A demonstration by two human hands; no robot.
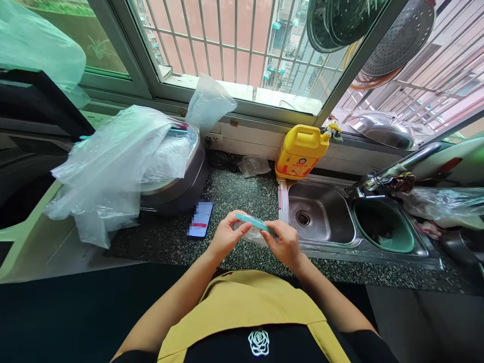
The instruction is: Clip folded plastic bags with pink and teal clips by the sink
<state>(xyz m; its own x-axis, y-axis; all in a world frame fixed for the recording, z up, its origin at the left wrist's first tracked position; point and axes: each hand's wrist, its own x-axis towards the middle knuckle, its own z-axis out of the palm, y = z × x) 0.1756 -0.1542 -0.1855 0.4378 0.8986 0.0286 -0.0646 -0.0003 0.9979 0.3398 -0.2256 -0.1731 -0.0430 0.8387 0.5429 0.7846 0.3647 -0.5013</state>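
Both my hands meet over the speckled counter (227,196) just left of the sink. My left hand (226,235) pinches one end of a flat teal strip-like object (254,222), possibly a clip or handle. My right hand (284,243) grips its other end, fingers closed. A clear plastic bag (252,237) hangs crumpled under the teal piece, between my hands. A smartphone (200,220) with a lit screen lies flat on the counter a little left of my left hand.
A steel sink (321,222) lies to the right, with a green basin (385,229) and a tap (401,166). A yellow jug (301,149) stands behind. A pot covered in plastic bags (121,166) sits at the left. Strainers (401,35) hang above by the barred window.
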